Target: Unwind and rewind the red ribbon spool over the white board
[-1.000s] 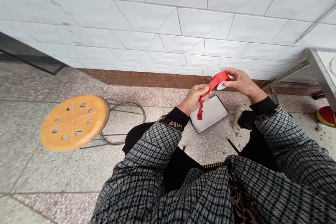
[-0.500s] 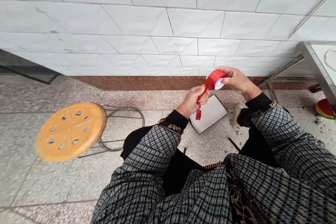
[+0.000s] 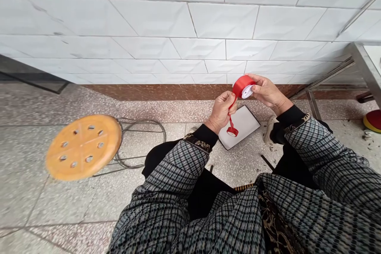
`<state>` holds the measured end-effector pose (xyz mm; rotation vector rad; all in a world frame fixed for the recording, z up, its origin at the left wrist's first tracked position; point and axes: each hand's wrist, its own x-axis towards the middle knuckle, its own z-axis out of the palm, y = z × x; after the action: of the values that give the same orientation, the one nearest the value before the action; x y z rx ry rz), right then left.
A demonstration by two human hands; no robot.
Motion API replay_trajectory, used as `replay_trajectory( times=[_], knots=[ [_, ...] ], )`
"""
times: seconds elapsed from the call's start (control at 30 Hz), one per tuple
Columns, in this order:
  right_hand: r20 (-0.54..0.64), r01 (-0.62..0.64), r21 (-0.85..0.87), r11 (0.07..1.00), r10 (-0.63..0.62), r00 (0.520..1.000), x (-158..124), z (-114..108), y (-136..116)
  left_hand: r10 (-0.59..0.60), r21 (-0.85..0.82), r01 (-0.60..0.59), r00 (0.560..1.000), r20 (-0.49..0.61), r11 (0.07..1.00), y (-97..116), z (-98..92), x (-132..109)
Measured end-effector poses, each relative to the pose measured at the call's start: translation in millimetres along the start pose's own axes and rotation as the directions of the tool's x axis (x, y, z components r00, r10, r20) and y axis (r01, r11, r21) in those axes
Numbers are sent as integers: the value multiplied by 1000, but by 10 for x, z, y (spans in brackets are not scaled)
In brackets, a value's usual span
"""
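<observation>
My right hand (image 3: 268,92) grips a roll of red ribbon (image 3: 242,83) from its right side, with the white printed face of the spool turned towards me. Between the thumb and fingers of my left hand (image 3: 222,110), the ribbon's loose length is pinched close to the roll. Its curled free end (image 3: 232,131) dangles below that hand. Under both hands a shallow white tray (image 3: 248,123) with a dark rim lies on the floor.
A round orange stool (image 3: 85,147) with holes in its seat and metal legs lies tipped over at left. White wall tiles (image 3: 223,20) rise in front. On the right stands a metal-framed table (image 3: 364,71), with a red and yellow round object (image 3: 372,121) beneath it.
The spool has turned so its printed face shows more. The ribbon's hanging end has swung slightly right and curled. My left hand is a little further right and higher.
</observation>
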<state>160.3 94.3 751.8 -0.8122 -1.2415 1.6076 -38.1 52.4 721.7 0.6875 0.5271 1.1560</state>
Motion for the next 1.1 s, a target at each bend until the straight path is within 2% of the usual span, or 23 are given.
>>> replay_trajectory(
  times=[0.07, 0.23, 0.5, 0.6, 0.7, 0.8, 0.87, 0.93, 1.1],
  knots=[
    [8, -6, 22, 1000, 6, 1000, -1, 36, 32, -16, 21, 15, 1000, 11, 1000, -21, 11, 3],
    [-9, 28, 43, 999, -27, 1000, -18, 166, 110, -91, 37, 92, 995, -38, 995, -33, 47, 12],
    [-73, 89, -43, 995, -92, 993, -58, 408, 281, -130, -108, 118, 986, -105, 987, -24, 110, 41],
    [-29, 85, -105, 991, -88, 996, -35, 315, 235, -136, -117, 124, 985, -106, 985, 16, 103, 42],
    [47, 69, -277, 959, -58, 997, 5, 126, 94, -154, -48, 150, 984, -94, 987, 67, 49, 45],
    [88, 109, -515, 850, -74, 993, 37, -35, -30, -176, 64, 182, 981, -79, 981, 97, -18, 45],
    [114, 146, -615, 775, -96, 989, 45, -89, -57, -187, 126, 195, 979, -76, 973, 101, -47, 43],
    [126, 157, -637, 755, -99, 987, 41, -105, -52, -188, 163, 197, 980, -69, 967, 103, -62, 43],
    [97, 81, -545, 834, -33, 995, 11, -110, -81, -205, 269, 207, 978, -36, 941, 164, -96, 63]
  ],
)
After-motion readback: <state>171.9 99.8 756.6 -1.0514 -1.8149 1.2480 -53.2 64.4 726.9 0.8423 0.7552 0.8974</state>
